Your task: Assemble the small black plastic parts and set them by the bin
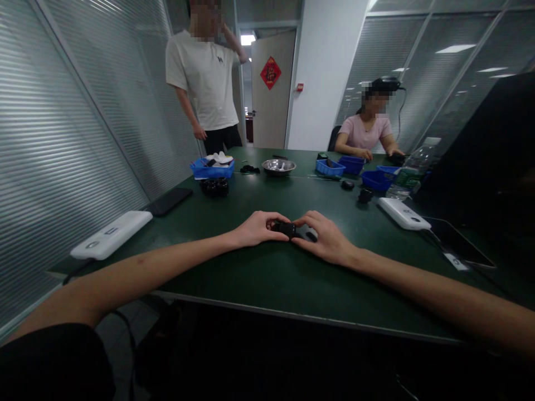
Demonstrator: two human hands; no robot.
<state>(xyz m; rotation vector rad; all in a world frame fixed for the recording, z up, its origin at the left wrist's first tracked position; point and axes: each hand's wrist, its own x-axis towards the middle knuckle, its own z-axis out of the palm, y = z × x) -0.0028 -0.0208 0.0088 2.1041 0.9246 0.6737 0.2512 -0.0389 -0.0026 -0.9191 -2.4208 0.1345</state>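
Both my hands meet over the middle of the green table (234, 267). My left hand (257, 228) is closed round one end of a small black cylindrical part (286, 229). From the other side, the thumb and fingers of my right hand (328, 236) grip the same part. A grey and black piece (307, 233) shows under my right fingers; whether it is joined to the black part I cannot tell. The part's exact kind is too dark and small to make out.
Ahead are a steel bowl (278, 167), a filled blue basket (212, 168) and more blue trays (378, 180). White power banks (112, 235) lie left and right. A water bottle (412, 170) stands right. One person stands at the far left; another sits at the far right.
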